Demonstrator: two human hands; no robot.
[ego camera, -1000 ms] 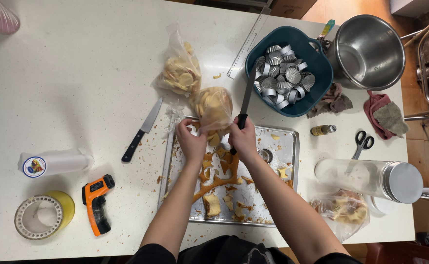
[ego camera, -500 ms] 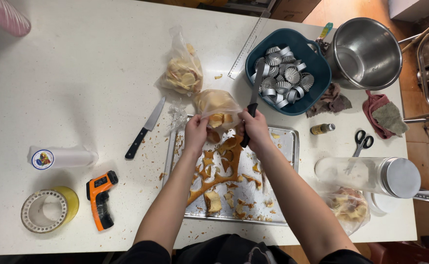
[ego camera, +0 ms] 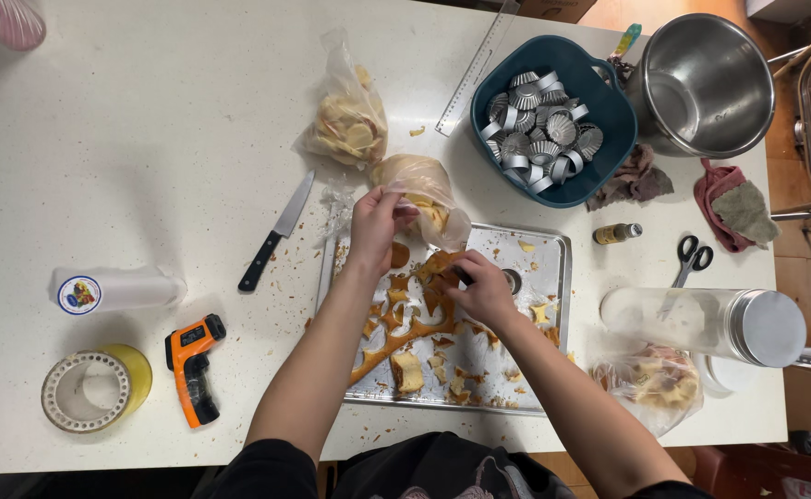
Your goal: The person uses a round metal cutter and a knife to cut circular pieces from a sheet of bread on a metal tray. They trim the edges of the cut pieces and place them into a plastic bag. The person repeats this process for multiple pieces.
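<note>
Plastic bag (ego camera: 424, 189) of pastry scraps pinched in left hand (ego camera: 375, 222) grip; right hand (ego camera: 486, 288) grip closed on scrap over baking tray (ego camera: 553, 254).

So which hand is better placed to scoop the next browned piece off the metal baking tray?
Probably the right hand: it rests among the browned pieces on the metal baking tray, while the left hand holds the clear plastic bag.

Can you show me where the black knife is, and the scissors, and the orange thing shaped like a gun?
Black-handled knife (ego camera: 277, 231): head view, where blade meets handle.
Scissors (ego camera: 691, 258): head view, at the pivot below the black handles.
Orange thermometer gun (ego camera: 193, 362): head view, on its body.
</note>
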